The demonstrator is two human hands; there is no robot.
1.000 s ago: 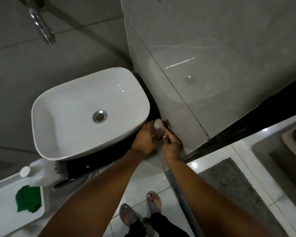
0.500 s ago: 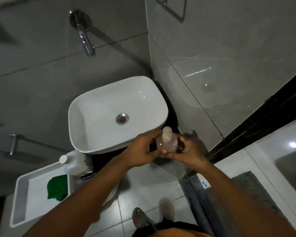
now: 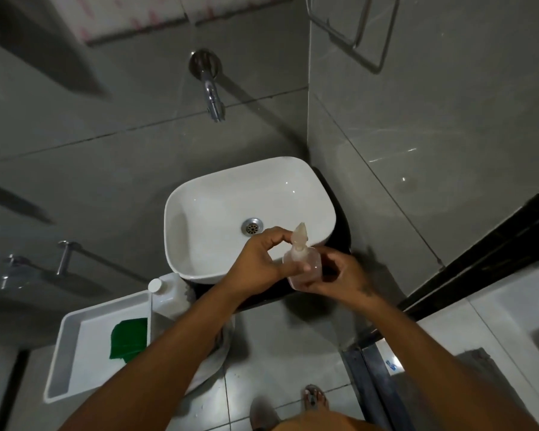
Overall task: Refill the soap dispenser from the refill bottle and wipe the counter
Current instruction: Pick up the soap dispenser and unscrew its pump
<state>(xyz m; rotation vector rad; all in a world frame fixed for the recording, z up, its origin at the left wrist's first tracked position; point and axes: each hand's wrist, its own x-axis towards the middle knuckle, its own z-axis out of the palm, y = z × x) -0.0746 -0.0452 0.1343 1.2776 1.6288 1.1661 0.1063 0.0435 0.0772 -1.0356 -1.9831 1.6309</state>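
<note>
The clear soap dispenser [image 3: 301, 265] with its pump head is held in the air over the front edge of the white basin [image 3: 212, 194]. My right hand [image 3: 339, 275] cups the dispenser's body from below and from the right. My left hand [image 3: 259, 259] pinches the pump near the neck. The white refill bottle [image 3: 165, 290], capped, stands left of the basin on the dark counter [image 3: 339, 244]. A green cloth [image 3: 128, 337] lies in a white tray [image 3: 63, 368].
A chrome tap [image 3: 210, 88] juts from the grey tiled wall above the basin. A tiled side wall rises to the right, with a metal rail [image 3: 355, 26] on it. Towel bars [image 3: 63, 256] sit at the left. My sandalled feet [image 3: 315, 399] stand on the white floor tiles.
The dispenser came up off the counter corner beside the wall and now hangs higher, tilted, in front of the basin. My head lifted, so the tap and wall show more.
</note>
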